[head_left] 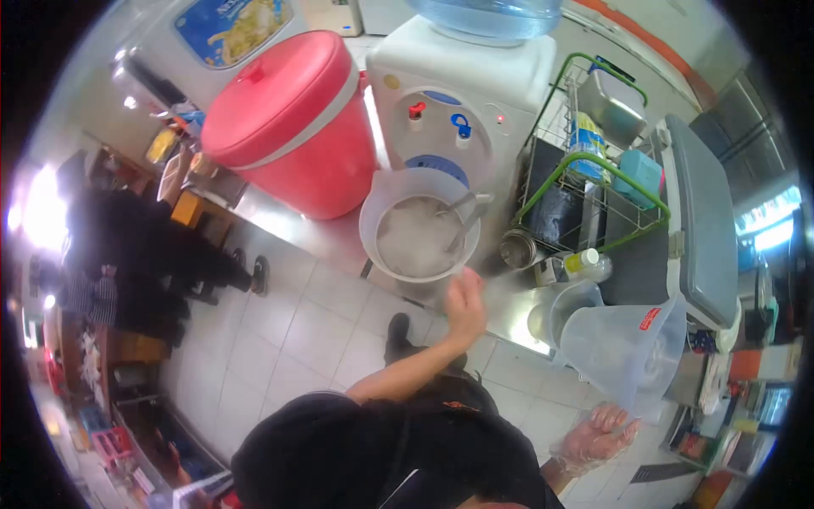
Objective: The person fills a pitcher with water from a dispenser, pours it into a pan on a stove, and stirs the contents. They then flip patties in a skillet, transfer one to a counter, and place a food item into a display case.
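Observation:
A white plastic pitcher [370,222] holds a cloudy, whitish liquid, its spout towards the water dispenser. Bare, my left hand [465,307] is closed at the pitcher's near right side, opposite the spout, where the handle is hidden by the fingers. A metal utensil [462,229] leans in the liquid against the rim, its working end submerged. Down at the lower right, my right hand [599,434] wears a clear plastic glove. Its fingers are loosely curled and apart, with nothing visible in them. Just above it stands a clear pitcher [606,343] with a red label.
Behind the white pitcher stands a water dispenser [509,85], with a red lidded bucket [297,127] on its left. A green-edged wire rack [593,191], a small bottle [585,261] and a grey-lidded cooler [704,220] occupy the right. Another person's dark clothing [127,246] shows at left.

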Action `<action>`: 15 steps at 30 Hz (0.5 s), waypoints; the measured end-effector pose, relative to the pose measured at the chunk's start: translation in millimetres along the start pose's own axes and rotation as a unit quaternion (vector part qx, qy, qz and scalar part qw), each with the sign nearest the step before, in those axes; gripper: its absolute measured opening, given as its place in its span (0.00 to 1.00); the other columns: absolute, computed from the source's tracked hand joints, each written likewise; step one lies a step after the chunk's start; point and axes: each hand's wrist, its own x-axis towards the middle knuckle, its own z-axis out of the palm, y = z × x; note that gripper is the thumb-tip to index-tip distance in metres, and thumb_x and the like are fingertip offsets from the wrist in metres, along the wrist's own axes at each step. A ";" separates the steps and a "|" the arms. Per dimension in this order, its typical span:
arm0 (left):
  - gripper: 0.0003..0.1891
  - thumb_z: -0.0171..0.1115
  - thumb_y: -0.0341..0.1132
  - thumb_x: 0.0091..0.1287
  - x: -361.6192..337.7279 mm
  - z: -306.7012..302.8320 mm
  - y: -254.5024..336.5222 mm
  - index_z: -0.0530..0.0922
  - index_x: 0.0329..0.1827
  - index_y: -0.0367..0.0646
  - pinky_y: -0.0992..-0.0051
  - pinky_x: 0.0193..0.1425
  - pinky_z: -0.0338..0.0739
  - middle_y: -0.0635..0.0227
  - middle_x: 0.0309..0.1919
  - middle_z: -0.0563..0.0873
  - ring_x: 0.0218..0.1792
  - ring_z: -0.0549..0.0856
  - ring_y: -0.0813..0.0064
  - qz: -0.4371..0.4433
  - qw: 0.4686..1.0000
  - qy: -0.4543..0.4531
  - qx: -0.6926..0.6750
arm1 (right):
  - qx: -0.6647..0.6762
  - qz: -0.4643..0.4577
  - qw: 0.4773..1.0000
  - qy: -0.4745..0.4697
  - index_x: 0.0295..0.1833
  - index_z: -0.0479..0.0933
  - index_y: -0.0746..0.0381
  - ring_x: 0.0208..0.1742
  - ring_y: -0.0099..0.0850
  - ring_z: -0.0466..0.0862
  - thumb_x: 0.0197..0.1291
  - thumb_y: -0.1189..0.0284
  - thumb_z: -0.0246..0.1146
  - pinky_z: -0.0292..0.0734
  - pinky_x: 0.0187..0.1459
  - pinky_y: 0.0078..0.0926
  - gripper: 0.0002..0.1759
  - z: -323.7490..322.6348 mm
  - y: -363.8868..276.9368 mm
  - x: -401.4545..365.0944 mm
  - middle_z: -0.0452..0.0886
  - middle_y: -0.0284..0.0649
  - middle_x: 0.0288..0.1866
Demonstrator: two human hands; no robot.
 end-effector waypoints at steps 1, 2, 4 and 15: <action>0.21 0.44 0.50 0.78 -0.2 -7.5 -3.2 0.67 0.31 0.43 0.77 0.37 0.66 0.75 0.26 0.68 0.30 0.68 0.81 0.016 0.999 0.015 -0.030 | -0.019 0.003 1.000 -0.014 0.34 0.70 0.58 0.19 0.20 0.62 0.67 0.58 0.59 0.57 0.22 0.16 0.16 -4.6 0.0 6.5 0.60 0.28 0.19; 0.21 0.44 0.50 0.78 -1.7 -16.4 -0.1 0.67 0.31 0.43 0.77 0.37 0.66 0.75 0.26 0.68 0.30 0.68 0.81 0.022 0.999 0.028 -0.028 | -0.035 0.004 0.999 -0.029 0.34 0.69 0.58 0.20 0.20 0.63 0.67 0.57 0.58 0.58 0.22 0.16 0.16 -6.7 1.4 13.1 0.60 0.28 0.19; 0.25 0.46 0.51 0.77 -4.9 -35.2 12.0 0.68 0.24 0.43 0.76 0.29 0.63 0.77 0.19 0.67 0.24 0.66 0.80 0.000 0.998 0.050 0.036 | -0.045 -0.003 0.998 -0.050 0.36 0.70 0.58 0.21 0.20 0.63 0.68 0.56 0.57 0.57 0.23 0.16 0.16 1.2 3.7 16.3 0.59 0.27 0.20; 0.30 0.60 0.55 0.66 5.9 -103.7 55.8 0.74 0.19 0.31 0.65 0.29 0.68 0.54 0.15 0.75 0.19 0.71 0.71 0.035 0.924 0.262 0.278 | -0.185 -0.137 0.969 -0.093 0.44 0.73 0.60 0.26 0.21 0.57 0.63 0.46 0.55 0.55 0.28 0.20 0.26 -39.5 24.8 49.0 0.56 0.28 0.26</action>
